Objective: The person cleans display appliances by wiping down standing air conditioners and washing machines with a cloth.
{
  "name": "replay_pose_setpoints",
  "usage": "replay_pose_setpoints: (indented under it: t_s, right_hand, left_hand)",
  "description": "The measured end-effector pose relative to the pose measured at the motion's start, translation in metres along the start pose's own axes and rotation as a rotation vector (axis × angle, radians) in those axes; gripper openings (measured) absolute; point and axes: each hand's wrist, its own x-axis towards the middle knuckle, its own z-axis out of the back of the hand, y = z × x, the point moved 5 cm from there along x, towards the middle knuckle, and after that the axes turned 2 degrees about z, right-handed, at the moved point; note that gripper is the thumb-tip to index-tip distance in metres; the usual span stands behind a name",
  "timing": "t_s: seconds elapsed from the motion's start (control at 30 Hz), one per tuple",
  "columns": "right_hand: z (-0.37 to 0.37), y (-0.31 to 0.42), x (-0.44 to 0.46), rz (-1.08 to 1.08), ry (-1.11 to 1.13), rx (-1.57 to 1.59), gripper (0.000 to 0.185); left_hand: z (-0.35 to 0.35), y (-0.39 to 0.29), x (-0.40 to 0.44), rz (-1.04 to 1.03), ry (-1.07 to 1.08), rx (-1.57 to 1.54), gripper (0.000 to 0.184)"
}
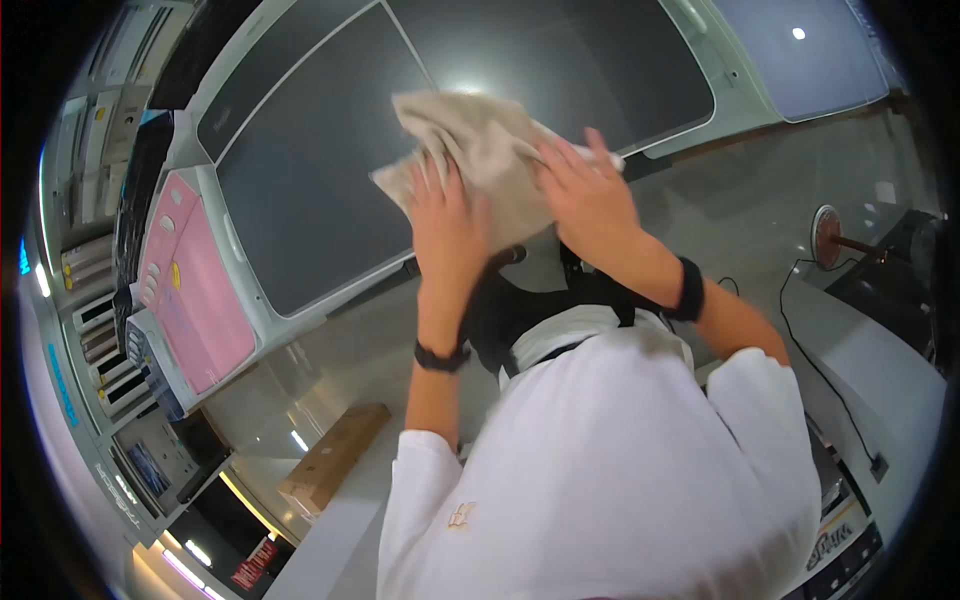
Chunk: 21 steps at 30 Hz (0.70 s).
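A crumpled beige cloth (490, 150) lies under both hands, over the front edge of a dark grey panel (320, 170) with a light frame. My left hand (445, 220) rests on the cloth's left part, its fingers apart and pointing away from me. On the right side of the cloth is my right hand (590, 195), fingers spread, slightly blurred. Something white shows beside the right fingertips; what it is cannot be made out. Both wrists wear black bands.
Pink panel (205, 290) at the left, pale blue panel (800, 60) at the upper right. On the floor side are a cardboard box (335, 455), a white surface (870, 350) with a black cable, and a round reddish object (826, 237) on a rod.
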Motion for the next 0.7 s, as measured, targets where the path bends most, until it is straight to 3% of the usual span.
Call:
replay_pose_setpoints:
  t_s: [0.2,0.33,0.47,0.57,0.7]
  right_hand:
    - [0.006,-0.095,-0.004,-0.234,-0.131,-0.048,0.030]
    - [-0.009,-0.092,0.032,-0.384,-0.132,-0.104,0.027]
    - [0.001,-0.059,-0.011,-0.200,-0.238,-0.003,0.028]
    - [0.012,-0.094,-0.043,-0.175,-0.156,0.035,0.032]
    - [0.006,-0.149,-0.012,-0.104,-0.213,-0.131,0.028]
  left_hand:
    - [-0.021,-0.042,0.025,0.026,-0.029,0.083,0.068]
    - [-0.045,-0.076,0.052,0.040,-0.095,0.063,0.067]
    - [-0.039,-0.093,0.027,-0.116,0.062,0.074,0.069]
    - [-0.029,-0.082,0.004,-0.233,0.160,0.067,0.071]
    - [-0.027,-0.074,0.060,-0.210,0.224,-0.022,0.073]
